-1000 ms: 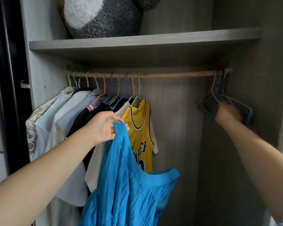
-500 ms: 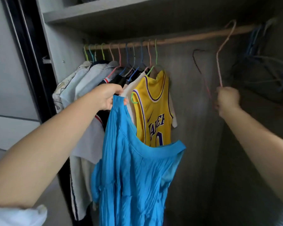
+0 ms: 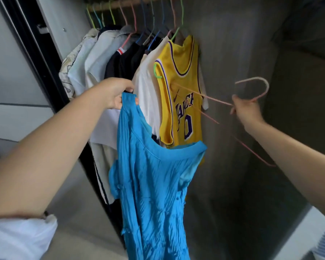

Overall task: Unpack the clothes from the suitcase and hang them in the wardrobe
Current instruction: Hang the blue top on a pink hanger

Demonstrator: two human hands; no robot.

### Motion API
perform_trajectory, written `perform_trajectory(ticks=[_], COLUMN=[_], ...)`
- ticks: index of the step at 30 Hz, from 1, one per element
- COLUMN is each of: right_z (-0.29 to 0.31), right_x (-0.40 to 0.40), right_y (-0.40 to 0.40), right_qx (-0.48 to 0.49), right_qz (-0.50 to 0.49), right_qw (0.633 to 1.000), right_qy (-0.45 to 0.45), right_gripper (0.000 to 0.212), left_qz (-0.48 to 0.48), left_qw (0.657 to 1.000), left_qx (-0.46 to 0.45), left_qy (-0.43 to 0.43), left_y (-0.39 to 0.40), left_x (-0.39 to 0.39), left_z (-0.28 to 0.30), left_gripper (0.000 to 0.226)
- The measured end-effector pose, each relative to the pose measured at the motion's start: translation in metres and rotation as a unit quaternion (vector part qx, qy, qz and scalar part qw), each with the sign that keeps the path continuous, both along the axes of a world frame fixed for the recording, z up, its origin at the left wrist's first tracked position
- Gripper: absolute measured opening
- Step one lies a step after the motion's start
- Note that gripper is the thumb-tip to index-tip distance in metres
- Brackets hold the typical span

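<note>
My left hand pinches blue top by its strap, long axis 12–6 | my right hand grips pink hanger at 3, hook up, bar slanting 10–4 | both before wardrobe

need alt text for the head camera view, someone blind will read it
A person's left hand holds up a blue sleeveless top by one strap while the right hand grips an empty pink wire hanger, in front of an open wardrobe. Behind them, a yellow basketball jersey and other clothes hang on a wooden rail.
</note>
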State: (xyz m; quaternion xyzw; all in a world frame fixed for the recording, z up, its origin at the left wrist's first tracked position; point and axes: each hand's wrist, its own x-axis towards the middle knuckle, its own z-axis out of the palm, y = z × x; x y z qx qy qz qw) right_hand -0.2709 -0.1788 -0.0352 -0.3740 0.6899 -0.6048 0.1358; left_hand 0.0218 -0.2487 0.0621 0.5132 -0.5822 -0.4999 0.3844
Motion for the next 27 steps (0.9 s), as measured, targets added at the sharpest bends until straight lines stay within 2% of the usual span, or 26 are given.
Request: perform_trajectory(ticks=[3, 5, 7, 10, 14, 18, 21, 24, 27], right_z=[0.008, 0.009, 0.007, 0.007, 0.011, 0.018, 0.018, 0.015, 0.016], right_x=[-0.009, -0.006, 0.003, 0.020, 0.036, 0.053, 0.062, 0.063, 0.055], right_y=[0.007, 0.017, 0.026, 0.035, 0.034, 0.029, 0.023, 0.019, 0.017], right_qx=[-0.047, -0.021, 0.028, 0.076, 0.075, 0.091, 0.081, 0.093, 0.102], right_qz=[0.034, 0.102, 0.174, 0.211, 0.216, 0.247, 0.261, 0.290, 0.316], right_qw=[0.998, 0.995, 0.984, 0.972, 0.969, 0.958, 0.960, 0.952, 0.942], right_qy=[-0.036, -0.003, 0.031, 0.071, 0.092, 0.115, 0.065, 0.036, 0.053], right_gripper=[0.055, 0.063, 0.069, 0.061, 0.057, 0.054, 0.050, 0.050, 0.051], left_qz=[-0.003, -0.001, 0.000, 0.002, -0.047, -0.144, -0.186, -0.169, -0.105], left_qw=[1.000, 1.000, 1.000, 0.999, 0.996, 0.974, 0.950, 0.926, 0.912], left_qx=[0.021, 0.021, 0.002, -0.031, -0.045, -0.100, -0.136, -0.200, -0.283], left_qy=[-0.018, -0.017, -0.018, -0.032, -0.056, -0.141, -0.210, -0.273, -0.277], left_y=[0.003, 0.002, 0.001, -0.001, 0.004, 0.015, 0.020, 0.022, 0.020], left_x=[0.001, 0.001, 0.003, 0.009, 0.018, 0.022, 0.024, 0.026, 0.032], left_z=[-0.011, -0.018, -0.023, -0.028, -0.031, -0.035, -0.033, -0.030, -0.027], left_gripper=[0.014, 0.027, 0.032, 0.040, 0.051, 0.061, 0.061, 0.056, 0.054])
